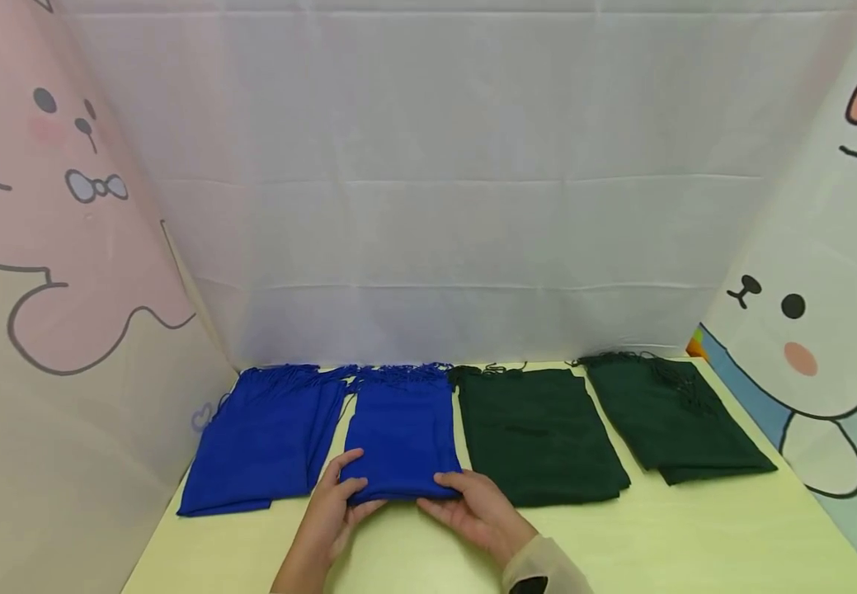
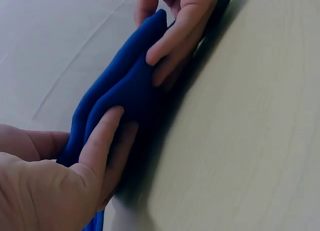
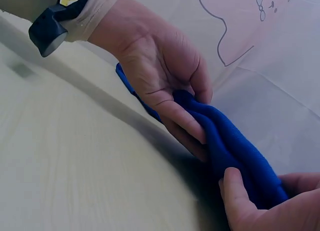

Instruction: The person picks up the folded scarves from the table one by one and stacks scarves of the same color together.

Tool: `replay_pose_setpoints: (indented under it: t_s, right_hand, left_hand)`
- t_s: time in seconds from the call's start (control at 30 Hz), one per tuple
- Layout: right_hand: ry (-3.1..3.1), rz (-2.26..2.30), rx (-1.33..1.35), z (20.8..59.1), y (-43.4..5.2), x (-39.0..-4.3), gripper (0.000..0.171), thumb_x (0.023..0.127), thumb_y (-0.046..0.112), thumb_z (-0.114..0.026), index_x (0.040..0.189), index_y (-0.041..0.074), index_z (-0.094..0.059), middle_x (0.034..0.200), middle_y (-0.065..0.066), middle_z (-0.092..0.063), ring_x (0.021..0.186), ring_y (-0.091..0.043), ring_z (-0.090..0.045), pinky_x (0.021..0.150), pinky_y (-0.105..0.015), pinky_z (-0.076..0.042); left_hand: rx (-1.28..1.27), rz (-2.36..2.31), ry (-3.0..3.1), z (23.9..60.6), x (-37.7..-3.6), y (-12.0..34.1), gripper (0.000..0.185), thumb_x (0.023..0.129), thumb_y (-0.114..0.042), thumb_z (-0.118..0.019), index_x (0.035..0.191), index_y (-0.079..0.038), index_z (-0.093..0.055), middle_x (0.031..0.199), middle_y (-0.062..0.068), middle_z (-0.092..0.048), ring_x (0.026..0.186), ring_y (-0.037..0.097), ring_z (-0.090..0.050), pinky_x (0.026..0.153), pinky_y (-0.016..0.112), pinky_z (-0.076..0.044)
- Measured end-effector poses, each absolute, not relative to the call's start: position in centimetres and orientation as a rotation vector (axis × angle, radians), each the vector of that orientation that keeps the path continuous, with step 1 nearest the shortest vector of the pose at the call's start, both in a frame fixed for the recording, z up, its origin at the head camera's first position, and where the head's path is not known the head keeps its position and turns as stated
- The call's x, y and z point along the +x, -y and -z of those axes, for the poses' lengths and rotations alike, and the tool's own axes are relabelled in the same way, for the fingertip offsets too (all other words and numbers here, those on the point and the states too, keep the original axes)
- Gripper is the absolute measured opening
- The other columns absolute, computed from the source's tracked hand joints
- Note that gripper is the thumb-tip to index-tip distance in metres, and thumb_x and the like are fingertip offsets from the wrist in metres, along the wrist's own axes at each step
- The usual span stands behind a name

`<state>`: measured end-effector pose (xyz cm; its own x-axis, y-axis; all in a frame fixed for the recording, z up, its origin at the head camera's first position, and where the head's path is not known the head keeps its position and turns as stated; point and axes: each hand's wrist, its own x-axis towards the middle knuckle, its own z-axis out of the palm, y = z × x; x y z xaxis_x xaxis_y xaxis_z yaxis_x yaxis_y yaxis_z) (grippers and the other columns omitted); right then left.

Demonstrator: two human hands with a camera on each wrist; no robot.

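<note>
**Near edge of a folded blue scarf held in both hands**

A folded blue scarf (image 1: pixel 402 437) is laid on the pale yellow counter (image 1: pixel 695 536), second from the left in a row of four folded cloths. Its near edge is gripped at two spots. The left corner is pinched by the left hand (image 1: pixel 335 503), with the thumb on top and the fingers curled under the fold. The right corner is held by the right hand (image 1: pixel 473 507) in the same way; in the left wrist view the fingers (image 2: pixel 175 36) are seen wrapped over the thick, layered edge. That edge is raised slightly off the counter, as the wrist views show.

Just to the left, another blue scarf (image 1: pixel 265 441) is spread flat, its fringe at the far end. To the right, a dark green scarf (image 1: pixel 539 437) is placed just beside the held one, and a second dark green scarf (image 1: pixel 676 421) is set further right, a little apart. A white cloth backdrop (image 1: pixel 428 206) is hung behind the counter, with cartoon rabbit panels (image 1: pixel 807 330) at both sides.
</note>
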<state>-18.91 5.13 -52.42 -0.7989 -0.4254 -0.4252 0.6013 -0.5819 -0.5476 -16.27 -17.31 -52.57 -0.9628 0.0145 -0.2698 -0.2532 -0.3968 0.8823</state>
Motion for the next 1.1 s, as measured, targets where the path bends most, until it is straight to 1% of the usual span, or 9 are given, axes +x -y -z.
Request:
replay_pose_setpoints:
  t_s: [0.13, 0.2, 0.33, 0.47, 0.6, 0.8, 0.97, 1.1]
  right_hand:
    - [-0.991, 2.344, 0.289, 52.7, -5.2, -18.8, 0.072, 0.094, -0.014, -0.049, 0.153, -0.009, -0.008, 0.154, -0.037, -0.022, 0.14, -0.048, -0.031, 0.109, -0.06, -0.036]
    - [-1.069, 2.32, 0.263, 52.9, -5.4, -18.6, 0.072, 0.095, -0.013, -0.05, 0.153, -0.01, -0.008, 0.153, -0.038, -0.024, 0.138, -0.048, -0.036, 0.108, -0.06, -0.038]
    - [-1.25, 2.253, 0.23, 53.4, -6.0, -17.9, 0.07, 0.094, -0.01, -0.055, 0.151, -0.013, -0.014, 0.145, -0.038, -0.037, 0.127, -0.045, -0.051, 0.101, -0.058, -0.047]
    - [-1.344, 2.234, 0.186, 53.8, -6.6, -17.2, 0.069, 0.091, -0.011, -0.059, 0.148, -0.016, -0.02, 0.137, -0.035, -0.048, 0.12, -0.042, -0.058, 0.096, -0.053, -0.051]
    - [-1.37, 2.239, 0.154, 54.0, -6.8, -16.8, 0.068, 0.09, -0.012, -0.061, 0.146, -0.017, -0.024, 0.133, -0.032, -0.053, 0.117, -0.04, -0.06, 0.095, -0.05, -0.053]
    - [-1.374, 2.241, 0.126, 54.4, -7.1, -16.1, 0.066, 0.09, -0.009, -0.064, 0.145, -0.017, -0.028, 0.129, -0.026, -0.058, 0.114, -0.036, -0.062, 0.093, -0.05, -0.054]
    - [-1.411, 2.214, 0.115, 54.5, -7.4, -15.5, 0.063, 0.09, -0.005, -0.066, 0.142, -0.017, -0.032, 0.124, -0.022, -0.062, 0.112, -0.034, -0.063, 0.091, -0.049, -0.056]
    - [-1.481, 2.159, 0.128, 54.2, -7.5, -15.2, 0.061, 0.089, -0.001, -0.068, 0.139, -0.017, -0.037, 0.121, -0.021, -0.063, 0.107, -0.031, -0.065, 0.085, -0.045, -0.058]
  left_hand:
    - [-0.296, -2.412, -1.659, 52.7, -16.1, 17.6, 0.052, 0.101, 0.003, -0.038, 0.151, 0.001, -0.026, 0.158, 0.034, -0.009, 0.14, 0.052, -0.026, 0.097, 0.049, -0.052]
    - [-0.306, -2.364, -1.664, 52.8, -15.8, 17.8, 0.048, 0.103, 0.002, -0.036, 0.15, 0.001, -0.03, 0.158, 0.032, -0.008, 0.141, 0.052, -0.025, 0.097, 0.049, -0.052]
    - [-0.324, -2.247, -1.682, 53.1, -15.1, 18.4, 0.043, 0.105, 0.0, -0.034, 0.147, 0.0, -0.039, 0.159, 0.032, -0.005, 0.143, 0.052, -0.021, 0.096, 0.049, -0.053]
    - [-0.261, -2.191, -1.697, 53.4, -14.3, 18.9, 0.042, 0.104, 0.001, -0.033, 0.145, 0.002, -0.041, 0.158, 0.035, -0.005, 0.143, 0.053, -0.018, 0.096, 0.05, -0.053]
    - [-0.194, -2.184, -1.697, 53.3, -13.8, 19.1, 0.043, 0.103, 0.002, -0.034, 0.146, 0.003, -0.04, 0.158, 0.035, -0.004, 0.143, 0.054, -0.018, 0.097, 0.051, -0.052]
    - [-0.163, -2.159, -1.729, 52.7, -13.4, 19.3, 0.046, 0.102, 0.004, -0.034, 0.147, 0.004, -0.039, 0.157, 0.037, -0.004, 0.14, 0.056, -0.022, 0.095, 0.054, -0.052]
    - [-0.133, -2.093, -1.824, 52.6, -13.1, 19.5, 0.045, 0.101, 0.004, -0.037, 0.146, 0.005, -0.041, 0.155, 0.04, -0.009, 0.137, 0.056, -0.029, 0.093, 0.054, -0.054]
    - [-0.135, -2.051, -1.865, 52.4, -13.0, 19.6, 0.044, 0.1, 0.005, -0.038, 0.144, 0.007, -0.043, 0.153, 0.041, -0.011, 0.136, 0.057, -0.03, 0.091, 0.053, -0.054]
